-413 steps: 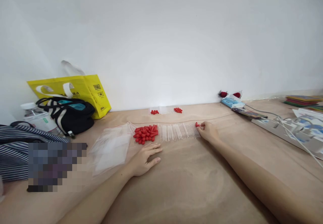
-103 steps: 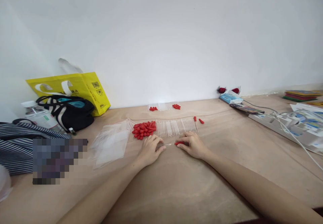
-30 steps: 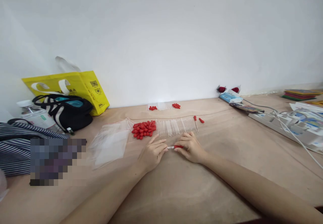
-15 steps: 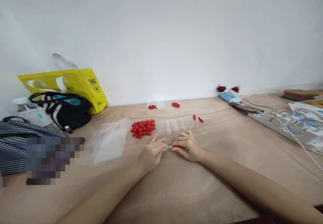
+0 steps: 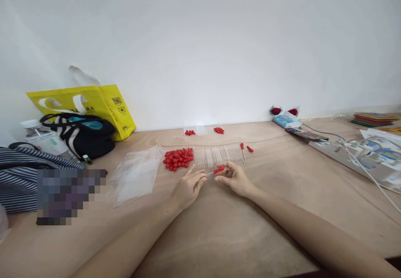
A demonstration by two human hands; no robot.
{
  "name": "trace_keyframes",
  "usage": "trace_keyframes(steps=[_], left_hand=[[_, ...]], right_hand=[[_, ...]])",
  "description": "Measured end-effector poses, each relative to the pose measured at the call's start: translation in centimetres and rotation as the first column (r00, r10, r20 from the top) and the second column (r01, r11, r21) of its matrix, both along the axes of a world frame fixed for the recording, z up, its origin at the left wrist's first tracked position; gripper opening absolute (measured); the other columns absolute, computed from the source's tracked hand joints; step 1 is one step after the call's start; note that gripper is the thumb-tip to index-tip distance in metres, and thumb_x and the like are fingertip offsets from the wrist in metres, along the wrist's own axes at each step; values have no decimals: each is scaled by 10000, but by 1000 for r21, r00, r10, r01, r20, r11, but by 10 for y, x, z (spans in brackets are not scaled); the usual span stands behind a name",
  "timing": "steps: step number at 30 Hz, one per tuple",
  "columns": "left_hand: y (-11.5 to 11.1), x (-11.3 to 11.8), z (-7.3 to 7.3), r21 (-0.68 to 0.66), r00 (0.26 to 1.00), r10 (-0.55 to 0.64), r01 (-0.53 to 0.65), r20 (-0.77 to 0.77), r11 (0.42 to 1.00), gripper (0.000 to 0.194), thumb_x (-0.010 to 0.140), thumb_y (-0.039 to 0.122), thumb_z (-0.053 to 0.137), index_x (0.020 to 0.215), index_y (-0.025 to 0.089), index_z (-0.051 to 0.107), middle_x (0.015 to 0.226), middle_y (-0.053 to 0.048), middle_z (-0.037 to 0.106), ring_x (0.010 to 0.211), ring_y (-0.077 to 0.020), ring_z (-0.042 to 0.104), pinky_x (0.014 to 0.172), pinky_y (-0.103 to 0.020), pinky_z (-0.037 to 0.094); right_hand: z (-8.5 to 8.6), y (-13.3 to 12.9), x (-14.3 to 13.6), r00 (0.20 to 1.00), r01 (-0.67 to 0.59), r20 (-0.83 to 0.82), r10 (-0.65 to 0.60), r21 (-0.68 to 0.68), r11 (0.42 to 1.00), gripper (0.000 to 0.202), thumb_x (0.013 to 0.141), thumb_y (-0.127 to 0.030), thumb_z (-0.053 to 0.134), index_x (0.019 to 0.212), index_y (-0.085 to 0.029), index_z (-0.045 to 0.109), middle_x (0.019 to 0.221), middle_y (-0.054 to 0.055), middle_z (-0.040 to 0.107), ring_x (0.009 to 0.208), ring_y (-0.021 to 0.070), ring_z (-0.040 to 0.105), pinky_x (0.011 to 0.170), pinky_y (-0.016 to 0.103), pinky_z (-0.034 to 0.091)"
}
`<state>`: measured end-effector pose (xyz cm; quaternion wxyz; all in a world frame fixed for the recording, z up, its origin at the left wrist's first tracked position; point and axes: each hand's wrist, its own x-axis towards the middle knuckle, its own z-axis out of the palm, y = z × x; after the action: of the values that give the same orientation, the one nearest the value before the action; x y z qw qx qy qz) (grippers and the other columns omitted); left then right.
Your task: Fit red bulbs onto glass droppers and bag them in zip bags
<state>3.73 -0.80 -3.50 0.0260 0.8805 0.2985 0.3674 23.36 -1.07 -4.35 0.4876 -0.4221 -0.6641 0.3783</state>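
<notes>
Between thumb and fingers, my left hand (image 5: 189,186) pinches a thin clear stick with a red bulb-shaped cap (image 5: 218,169) on its right end. My right hand (image 5: 234,179) is spread beside the cap, its fingertips apart, an index finger close to the cap; whether it touches is hard to tell. Beyond my hands lies a row of thin clear sticks (image 5: 219,156), with a pile of red caps (image 5: 178,159) at its left end. Two loose red pieces (image 5: 249,149) rest past the row's right end.
Clear plastic bags (image 5: 138,177) lie left of the pile; small bags with red pieces (image 5: 219,131) are near the wall. A yellow bag (image 5: 109,102), black bag (image 5: 97,138) and bottle (image 5: 52,142) stand left. A white tray (image 5: 341,154) with cables sits right.
The red-capped stick has tilted up at its right end. My right hand's fingers have spread and opened from around the cap, which now shows more fully.
</notes>
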Motion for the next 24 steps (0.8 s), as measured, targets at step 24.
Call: trace_keyframes(steps=[24], left_hand=[[-5,3,5,-126,997,45,-51,-56,991,150,820,234,506,901,151,600,980,-92,633,992,-210,556,872,-386,459]], right_hand=[[18,84,88,390,752,731,-560,98,652,397,761,-439,487,991,-140,610,921,142,657,883,263,602,683,316,407]])
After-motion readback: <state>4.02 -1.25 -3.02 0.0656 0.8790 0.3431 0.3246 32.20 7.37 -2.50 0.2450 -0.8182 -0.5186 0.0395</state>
